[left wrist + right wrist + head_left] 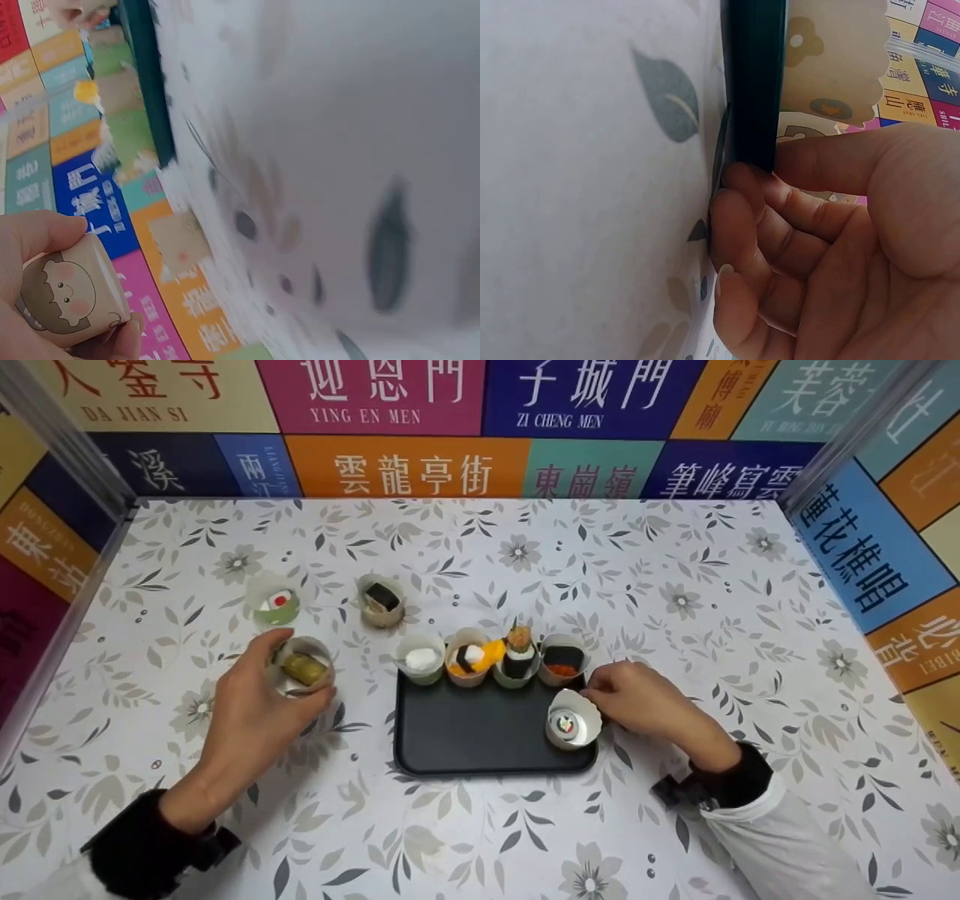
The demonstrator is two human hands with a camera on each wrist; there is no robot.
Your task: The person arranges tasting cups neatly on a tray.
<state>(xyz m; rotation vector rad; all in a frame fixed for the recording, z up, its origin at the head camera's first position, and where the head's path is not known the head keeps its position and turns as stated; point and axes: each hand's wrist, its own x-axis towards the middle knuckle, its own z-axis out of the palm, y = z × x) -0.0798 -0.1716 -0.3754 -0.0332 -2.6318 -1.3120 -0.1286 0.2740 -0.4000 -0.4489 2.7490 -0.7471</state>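
My left hand (251, 716) grips a paper cup (311, 646) holding a greenish-brown piece of food (304, 667), left of the black tray (472, 727). A cartoon face on the cup's side (71, 289) shows in the left wrist view. At the tray's right edge, my right hand (649, 697) pinches the rim between thumb and curled fingers; the right wrist view shows this edge (754, 82) up close. Beside that hand, a cup with a round sushi roll (566, 724) stands on the tray. A row of several cups, one with white food (421, 660), lines its far side.
Beyond my left hand stands a green cup (275, 604) with white and red food. A beige cup (382, 600) with a dark-wrapped piece stands behind the tray's left corner. Colourful panels with lettering (409, 465) border the flower-patterned table (465, 547).
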